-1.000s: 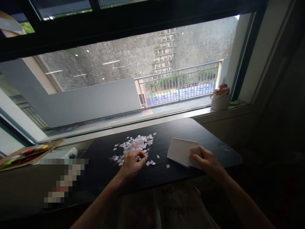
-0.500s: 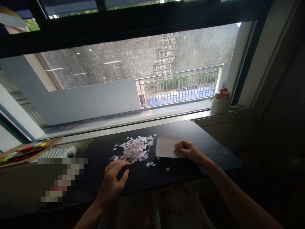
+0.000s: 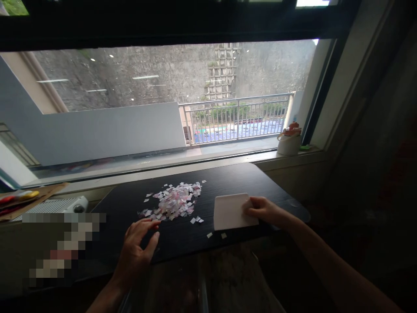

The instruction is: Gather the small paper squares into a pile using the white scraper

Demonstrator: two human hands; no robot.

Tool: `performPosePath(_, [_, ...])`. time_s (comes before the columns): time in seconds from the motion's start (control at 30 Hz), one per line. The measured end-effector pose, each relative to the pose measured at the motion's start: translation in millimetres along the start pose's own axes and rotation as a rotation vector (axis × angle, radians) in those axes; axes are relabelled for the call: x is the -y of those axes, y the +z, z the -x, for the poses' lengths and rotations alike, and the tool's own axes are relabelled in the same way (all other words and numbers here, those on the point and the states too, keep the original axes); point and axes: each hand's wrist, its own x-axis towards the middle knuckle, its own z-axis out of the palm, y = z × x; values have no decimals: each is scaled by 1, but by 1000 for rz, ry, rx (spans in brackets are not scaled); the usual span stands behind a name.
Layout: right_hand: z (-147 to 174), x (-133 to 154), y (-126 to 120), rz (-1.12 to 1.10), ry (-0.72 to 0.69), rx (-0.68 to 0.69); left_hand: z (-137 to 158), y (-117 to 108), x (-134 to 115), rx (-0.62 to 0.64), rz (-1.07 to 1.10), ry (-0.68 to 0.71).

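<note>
"How does the card look from your end?"

"On my feed the pale card is plain, off-white and roughly four-sided, with softened corners and a faint lip along its far edge. Its face sits in shade."

"Which way does it point?"

"Its long axis runs left to right, the free end aimed left, toward the side of the heap of paper scraps. I see it over the dark table, right of the heap and apart from it (whether it touches the surface or hangs just above, I can't tell from here). The right hand pinches its right end, fingertips blurred."

"And the left hand?"

"Spread, thumb well away from the fingers, fingertips near the heap's near left edge."

"Any change?"

"Half a second ago I had the card closer to the heap and farther from the table's near edge. One loose scrap has come nearer too, and now lies beside a second scrap, just this side of the card. A second ago the left fingers were bunched over the heap."
</note>
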Motion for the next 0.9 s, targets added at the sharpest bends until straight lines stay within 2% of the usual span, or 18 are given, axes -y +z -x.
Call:
performPosePath(0.2, [12,8,11,-57,13,130,1,0,-1,7,7,-13])
performPosePath(0.37, [-5,7,19,-97,-29,57,1,0,-2,22,-1,-40])
performPosePath(0.5, [-14,7,25,-87,-13,94,1,1,-2,20,2,-49])
performPosePath(0.9, [7,11,16,-68,22,209,3,2,0,29,13,-47])
